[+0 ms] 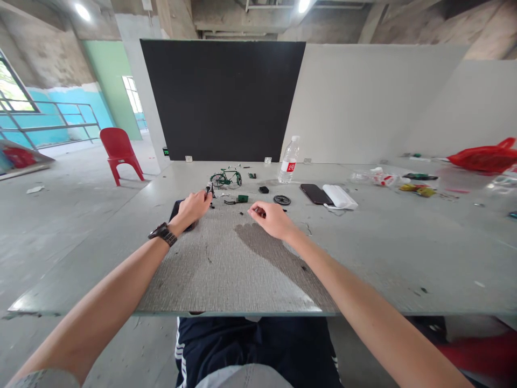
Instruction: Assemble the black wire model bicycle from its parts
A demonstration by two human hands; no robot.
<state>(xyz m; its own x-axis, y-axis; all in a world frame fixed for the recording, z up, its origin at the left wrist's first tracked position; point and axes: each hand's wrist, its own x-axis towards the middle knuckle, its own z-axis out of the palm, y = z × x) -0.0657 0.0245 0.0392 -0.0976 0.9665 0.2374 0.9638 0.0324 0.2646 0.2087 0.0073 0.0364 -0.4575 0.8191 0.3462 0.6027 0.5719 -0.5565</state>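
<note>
My left hand (194, 207), with a dark watch on the wrist, is closed on a small black-and-silver part (209, 188), too small to name. Just beyond it stands a green model bicycle (226, 177) with black wheels. Between my hands lie a small green piece (242, 199) and a thin black piece (231, 202). My right hand (272, 218) hovers over the table with thumb and fingers pinched together; whatever they hold, if anything, is hidden. To its upper right rests a loose black wheel (281, 200). A small black block (264, 189) lies behind my right hand.
A phone (316, 194) lies beside a white folded item (339, 197). Behind them stands a water bottle (288, 161), near a black panel (226, 102). A dark flat object (176, 209) is partly under my left hand. A red bag (484, 157) and plastic packaging (382, 178) lie right.
</note>
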